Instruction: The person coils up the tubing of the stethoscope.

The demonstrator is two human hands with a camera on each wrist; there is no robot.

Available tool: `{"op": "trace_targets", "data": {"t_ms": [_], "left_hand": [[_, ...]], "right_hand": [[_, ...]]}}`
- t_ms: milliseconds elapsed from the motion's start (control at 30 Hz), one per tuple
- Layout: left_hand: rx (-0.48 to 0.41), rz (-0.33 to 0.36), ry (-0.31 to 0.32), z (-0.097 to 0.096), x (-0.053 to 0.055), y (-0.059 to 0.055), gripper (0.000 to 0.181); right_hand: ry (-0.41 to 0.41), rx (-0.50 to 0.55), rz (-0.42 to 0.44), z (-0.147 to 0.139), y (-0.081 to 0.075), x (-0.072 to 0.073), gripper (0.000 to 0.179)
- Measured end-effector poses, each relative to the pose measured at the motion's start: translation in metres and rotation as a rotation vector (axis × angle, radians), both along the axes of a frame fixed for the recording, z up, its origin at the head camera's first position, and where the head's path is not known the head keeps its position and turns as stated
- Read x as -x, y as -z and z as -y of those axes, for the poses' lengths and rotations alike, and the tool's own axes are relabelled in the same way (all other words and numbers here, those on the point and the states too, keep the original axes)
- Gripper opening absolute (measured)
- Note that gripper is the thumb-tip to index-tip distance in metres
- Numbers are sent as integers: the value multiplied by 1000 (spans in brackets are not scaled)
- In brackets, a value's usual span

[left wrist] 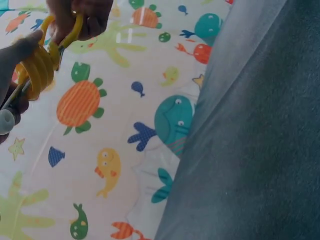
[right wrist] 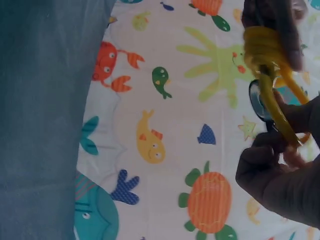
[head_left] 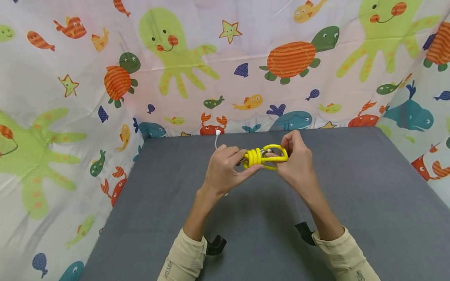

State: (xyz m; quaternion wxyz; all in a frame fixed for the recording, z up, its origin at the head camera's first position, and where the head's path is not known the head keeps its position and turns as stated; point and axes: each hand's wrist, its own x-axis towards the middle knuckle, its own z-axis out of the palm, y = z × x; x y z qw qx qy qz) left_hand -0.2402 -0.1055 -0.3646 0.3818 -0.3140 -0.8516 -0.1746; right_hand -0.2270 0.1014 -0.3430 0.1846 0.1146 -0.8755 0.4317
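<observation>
A stethoscope (head_left: 254, 157) with yellow tubing is held up above the grey table, its tube wound in several tight turns round its middle. My left hand (head_left: 225, 168) grips the wound end, thumb along the near side. At the other end, my right hand (head_left: 298, 164) pinches the yellow loop. The silver chest piece (right wrist: 257, 100) shows beside the tubing in the right wrist view, close to the right fingers. A thin ear tube ending in a white ear tip (head_left: 218, 132) sticks out beyond the left hand; the left wrist view shows a white ear tip (left wrist: 6, 121) too.
The dark grey table (head_left: 351, 187) spreads beneath both hands. A curtain (head_left: 211, 58) printed with sea animals stands along its back and sides. Black wrist mounts (head_left: 216, 246) sit by the beige sleeves (head_left: 184, 255).
</observation>
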Motion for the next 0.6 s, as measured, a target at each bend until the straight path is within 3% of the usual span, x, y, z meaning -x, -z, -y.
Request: {"op": "trace_targets", "data": {"t_ms": [133, 200, 400, 600], "left_hand": [[31, -81, 30, 1, 0, 0, 51], [42, -86, 29, 2, 1, 0, 53], [70, -30, 12, 2, 4, 7, 52], [62, 44, 16, 2, 5, 11, 49]], "right_hand": [[21, 37, 126, 1, 2, 4, 48], [2, 41, 189, 1, 3, 3, 45], [-109, 35, 183, -2, 6, -2, 41], [-285, -4, 222, -20, -3, 0, 45]]}}
